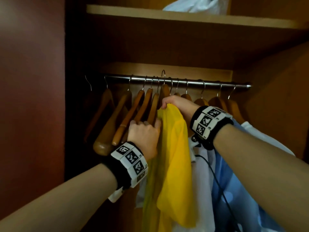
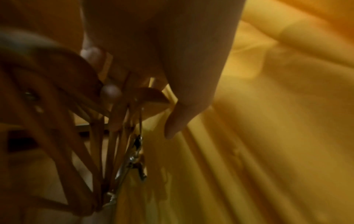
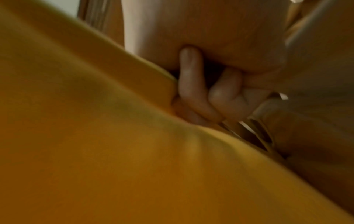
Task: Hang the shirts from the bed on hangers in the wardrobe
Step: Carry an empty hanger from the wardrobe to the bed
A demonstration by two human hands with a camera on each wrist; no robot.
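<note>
Inside the wardrobe, a steel rail (image 1: 175, 80) runs left to right under a shelf (image 1: 184, 18), carrying a row of wooden hangers. Yellow shirt (image 1: 173, 148) hangs near the middle of the rail, draped on a hanger (image 1: 164, 92) whose hook (image 1: 163, 74) stands a little higher than its neighbours; whether that hook sits fully on the rail cannot be told from the head view. Right hand (image 1: 177, 104) is at the top of the shirt, fingers (image 3: 191, 84) curled and pinching the yellow cloth at the collar or shoulder, just below the hanger's neck. Left hand (image 1: 144, 136) is at the bunched empty hangers (image 1: 127, 118) just left of the shirt, fingers (image 2: 184, 109) curled against their lower ends, thumb lying along the yellow cloth; it looks to be holding them aside rather than lifting one. White and blue garments (image 1: 222, 181) hang to the right, close against the yellow one. Bed not in view. Judged step: settling the yellow shirt on its hanger at the rail, empties held clear. Next move probably calls for seating the hook squarely, smoothing the shoulder over the hanger's arm, then letting go without dragging the cloth off; the crowded hangers on the left may snag the sleeve.
</note>
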